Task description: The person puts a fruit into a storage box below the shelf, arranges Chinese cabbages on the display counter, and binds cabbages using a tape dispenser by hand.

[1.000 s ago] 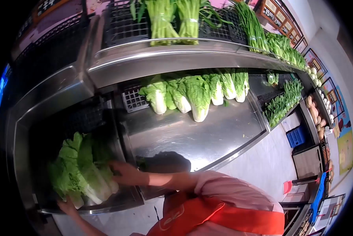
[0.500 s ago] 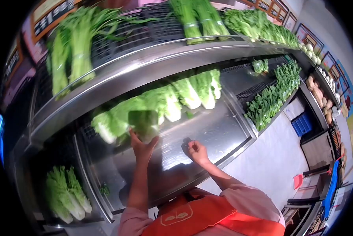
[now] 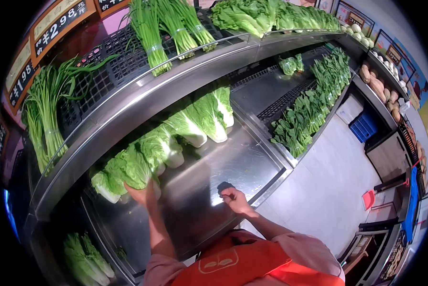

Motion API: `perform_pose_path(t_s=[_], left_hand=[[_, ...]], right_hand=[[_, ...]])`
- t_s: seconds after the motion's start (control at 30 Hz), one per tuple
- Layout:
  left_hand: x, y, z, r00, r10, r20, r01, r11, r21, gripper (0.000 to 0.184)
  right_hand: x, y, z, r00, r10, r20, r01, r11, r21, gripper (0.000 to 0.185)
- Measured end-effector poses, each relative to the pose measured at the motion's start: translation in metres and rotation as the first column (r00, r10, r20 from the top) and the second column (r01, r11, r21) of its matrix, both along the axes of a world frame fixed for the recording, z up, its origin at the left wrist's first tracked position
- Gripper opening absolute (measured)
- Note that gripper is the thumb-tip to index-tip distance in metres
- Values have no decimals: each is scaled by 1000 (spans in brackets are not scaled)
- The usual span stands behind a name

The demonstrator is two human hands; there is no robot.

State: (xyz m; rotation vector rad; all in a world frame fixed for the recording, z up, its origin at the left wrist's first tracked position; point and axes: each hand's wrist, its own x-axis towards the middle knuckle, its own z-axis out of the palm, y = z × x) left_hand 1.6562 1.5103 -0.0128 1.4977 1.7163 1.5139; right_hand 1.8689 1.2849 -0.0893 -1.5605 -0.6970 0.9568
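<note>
Toward the left end of a row of napa cabbages [image 3: 173, 126], my left hand [image 3: 141, 194] grips the lower end of one napa cabbage [image 3: 134, 169]. The thumb shows on its near side; part of the fingers is hidden by the leaves. The cabbages lie side by side, with pale stems toward me and leafy tops under the upper shelf. Over the bare metal tray [image 3: 209, 178], my right hand [image 3: 236, 200] is closed, fingers pinched together. A small dark patch shows at its fingertips; I cannot tell whether it is a held thing or a shadow.
A metal-fronted upper shelf [image 3: 142, 91] overhangs the cabbages, carrying bundled green stalks [image 3: 152, 45] and lettuce [image 3: 252, 16]. Bundled leafy greens [image 3: 314, 105] fill the right bay. More pale-stemmed greens [image 3: 87, 260] lie low at left. A blue crate [image 3: 363, 126] stands beyond the floor.
My left hand has moved left and slightly down in view, with the cabbage now resting against the row. My right hand remains closed over the tray. The whole view has shifted.
</note>
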Motion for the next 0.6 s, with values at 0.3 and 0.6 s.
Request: perform_pose_path(t_s=[0.3,0.6], left_hand=[[-12,-71,18,723,-293,625,470,872,-135,83],[82,-127,57,445,-812,379,894,426,-137,82]], right_hand=[[-31,48,65,868,377,-322,-338,925,171,63],[4,17,101,791,149,-593,-62,984,165,84]])
